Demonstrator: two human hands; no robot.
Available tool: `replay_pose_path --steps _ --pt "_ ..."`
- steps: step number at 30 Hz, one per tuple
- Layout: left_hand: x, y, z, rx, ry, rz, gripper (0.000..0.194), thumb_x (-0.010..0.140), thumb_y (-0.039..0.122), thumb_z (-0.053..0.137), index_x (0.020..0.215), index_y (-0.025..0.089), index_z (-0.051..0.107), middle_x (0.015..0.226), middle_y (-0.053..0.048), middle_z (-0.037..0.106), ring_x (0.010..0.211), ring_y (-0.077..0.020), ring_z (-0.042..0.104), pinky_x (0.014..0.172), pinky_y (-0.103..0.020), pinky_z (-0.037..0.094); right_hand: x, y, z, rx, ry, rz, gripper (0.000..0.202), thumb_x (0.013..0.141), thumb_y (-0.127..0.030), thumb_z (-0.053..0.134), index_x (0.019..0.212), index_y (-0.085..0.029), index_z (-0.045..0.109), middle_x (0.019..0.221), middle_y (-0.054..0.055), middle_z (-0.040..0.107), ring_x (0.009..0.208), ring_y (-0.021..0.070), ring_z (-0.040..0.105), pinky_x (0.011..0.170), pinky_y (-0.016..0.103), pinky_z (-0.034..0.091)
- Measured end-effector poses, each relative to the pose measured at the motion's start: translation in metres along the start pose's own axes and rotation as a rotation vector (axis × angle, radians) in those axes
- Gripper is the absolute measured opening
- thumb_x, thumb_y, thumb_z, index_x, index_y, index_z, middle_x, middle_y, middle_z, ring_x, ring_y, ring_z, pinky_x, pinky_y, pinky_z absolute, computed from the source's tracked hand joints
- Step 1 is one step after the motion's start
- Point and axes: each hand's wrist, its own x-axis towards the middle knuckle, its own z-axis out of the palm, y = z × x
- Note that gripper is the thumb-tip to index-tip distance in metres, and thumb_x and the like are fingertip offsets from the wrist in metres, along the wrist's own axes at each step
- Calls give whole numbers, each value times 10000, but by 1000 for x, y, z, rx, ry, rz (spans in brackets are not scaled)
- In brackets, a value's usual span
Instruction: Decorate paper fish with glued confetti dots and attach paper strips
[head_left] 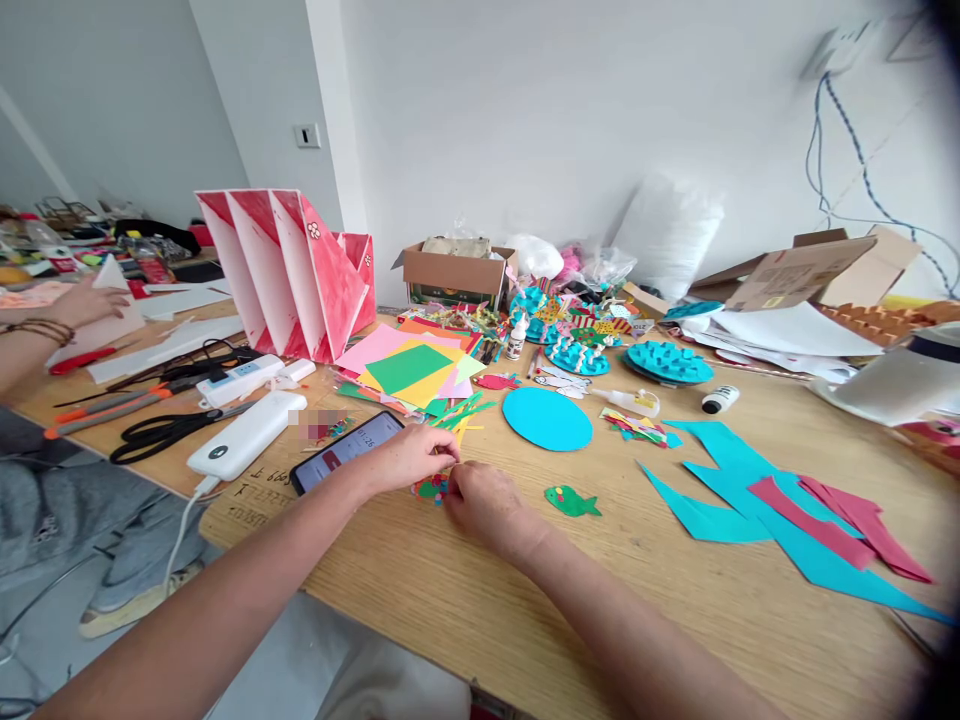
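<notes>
My left hand (416, 455) and my right hand (491, 505) meet over the table's front part, fingers pinched close together. Whatever lies between the fingertips is too small to make out. Just under them is a small heap of colourful paper bits (429, 488), partly hidden by my hands. To the right, a green paper fish (571, 501) with coloured dots lies flat. Behind it rests a blue paper oval (547, 419). Thin green and yellow paper strips (466, 412) lie just beyond my left hand. A phone (346, 450) with a lit screen sits beneath my left forearm.
Coloured paper sheets (409, 369) are stacked behind my hands. Blue scraps (731, 480) and red scraps (817, 520) spread to the right. On the left are a power bank (247, 435), black scissors (169, 432) and a red-white cardboard structure (289, 270). Another person's hand (94, 305) holds white board.
</notes>
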Motion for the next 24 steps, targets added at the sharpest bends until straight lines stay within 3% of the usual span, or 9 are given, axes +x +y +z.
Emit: replay_pose_path --steps 8,12,17,24 --pt "4 10 -2 -21 118 -50 102 686 178 473 646 146 561 557 41 504 536 -90 439 485 -178 292 0 26 -10 66 -3 -80 241 698 -130 422 782 -176 643 806 35 666 694 113 567 571 195 354" --pt "11 16 0 -44 196 -54 92 676 188 482 614 147 536 536 51 469 529 -86 423 481 -181 280 1 20 -6 64 -31 -153 233 687 -120 451 777 -195 652 797 9 668 701 97 563 588 178 354" --pt "19 22 7 -65 311 -21 91 701 198 490 636 150 533 521 60 454 500 -76 398 481 -181 284 2 8 -2 -14 -42 -157 229 727 -157 450 802 -187 664 827 53 673 726 144 591 581 213 366" --pt "23 11 25 -39 435 47 79 718 170 494 652 153 536 544 46 503 527 -83 461 536 -184 341 3 1 -4 -140 -77 -184 249 777 -144 412 850 -153 649 864 115 663 781 201 615 632 262 418"
